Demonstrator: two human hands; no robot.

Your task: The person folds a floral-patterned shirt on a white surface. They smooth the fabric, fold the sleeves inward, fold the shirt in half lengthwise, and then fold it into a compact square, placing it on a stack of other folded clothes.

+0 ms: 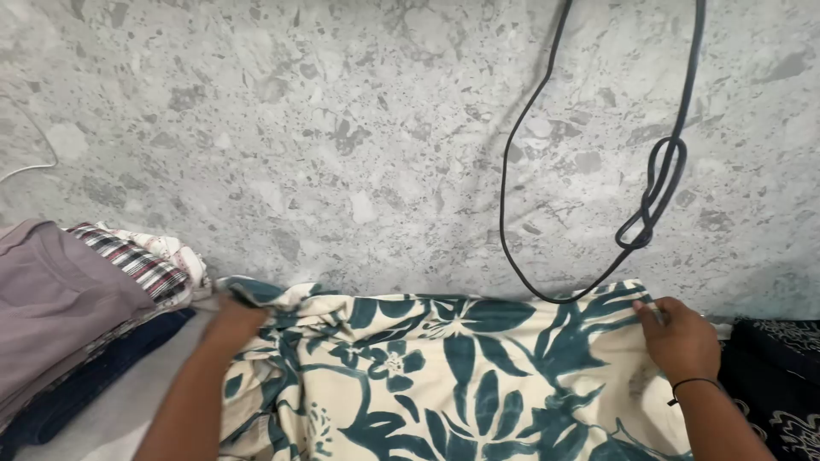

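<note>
A grey speckled stone wall [342, 128] fills most of the view, with a black cable [598, 171] hanging down it in a knotted loop, and below it a cream cloth with a teal leaf print [444, 367] lies spread across the surface, its far edge against the wall. To the left sits a stack of folded clothes [77, 316], which suggests some pieces are done, while this cloth lies open and rumpled, not yet folded. The left hand [235, 320] pinches the far left corner and the right hand [679, 337], a black band [692, 386] on its wrist, pinches the far right corner.
</note>
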